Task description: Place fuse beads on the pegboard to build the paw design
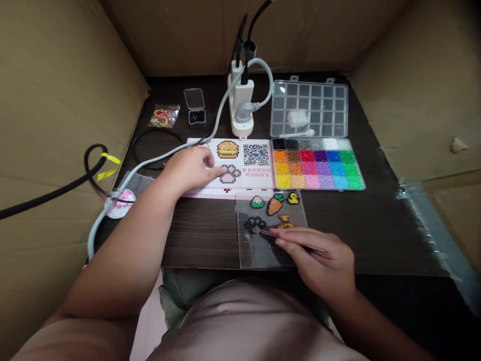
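Note:
My right hand (323,255) pinches a pair of thin tweezers (272,233), whose tips are over a black bead outline (255,224) on the clear pegboard (251,258). Bead figures of a carrot (275,205), a yellow duck (293,198) and a green-and-white shape (257,202) sit on the board's upper part. An orange figure (285,220) is partly hidden by my right hand. My left hand (191,168) rests on the printed pattern sheet (235,180), thumb and fingers apart, beside the pink paw print.
Behind the board lies an open bead box (319,169) with coloured compartments and a clear lid (310,108). A power strip (241,110) with cables stands at the back. A small black-bead box (197,117) and a plastic bag (164,116) are at the back left. Cardboard walls surround the table.

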A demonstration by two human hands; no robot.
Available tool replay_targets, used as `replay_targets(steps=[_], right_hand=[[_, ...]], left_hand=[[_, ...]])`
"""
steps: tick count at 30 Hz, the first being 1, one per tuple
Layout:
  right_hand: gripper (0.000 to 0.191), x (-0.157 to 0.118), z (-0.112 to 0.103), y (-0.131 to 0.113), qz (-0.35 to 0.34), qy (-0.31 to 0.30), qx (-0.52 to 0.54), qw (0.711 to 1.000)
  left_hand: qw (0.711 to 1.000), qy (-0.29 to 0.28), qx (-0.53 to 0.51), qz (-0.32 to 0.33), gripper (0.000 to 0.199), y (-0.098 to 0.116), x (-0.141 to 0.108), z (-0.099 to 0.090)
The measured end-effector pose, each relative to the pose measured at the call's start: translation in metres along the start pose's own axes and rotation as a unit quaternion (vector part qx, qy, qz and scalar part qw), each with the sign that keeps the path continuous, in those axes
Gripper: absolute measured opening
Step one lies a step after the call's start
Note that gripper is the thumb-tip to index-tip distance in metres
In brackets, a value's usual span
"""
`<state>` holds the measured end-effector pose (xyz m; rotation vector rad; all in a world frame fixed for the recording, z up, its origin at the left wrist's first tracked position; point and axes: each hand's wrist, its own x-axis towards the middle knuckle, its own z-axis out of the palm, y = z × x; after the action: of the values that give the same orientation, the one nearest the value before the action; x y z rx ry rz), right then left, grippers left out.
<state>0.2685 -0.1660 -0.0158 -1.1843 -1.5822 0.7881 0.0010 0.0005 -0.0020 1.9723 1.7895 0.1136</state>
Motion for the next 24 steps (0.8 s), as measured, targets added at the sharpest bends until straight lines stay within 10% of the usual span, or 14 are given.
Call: replay_targets(steps=[24], right_hand=[[0.025, -0.0012, -0.0077, 0.004, 0.02, 0.008, 0.023, 1.0]], left_hand=[[1.0, 0.003, 0.002, -0.001, 0.034, 0.0017, -0.0009, -0.0005]])
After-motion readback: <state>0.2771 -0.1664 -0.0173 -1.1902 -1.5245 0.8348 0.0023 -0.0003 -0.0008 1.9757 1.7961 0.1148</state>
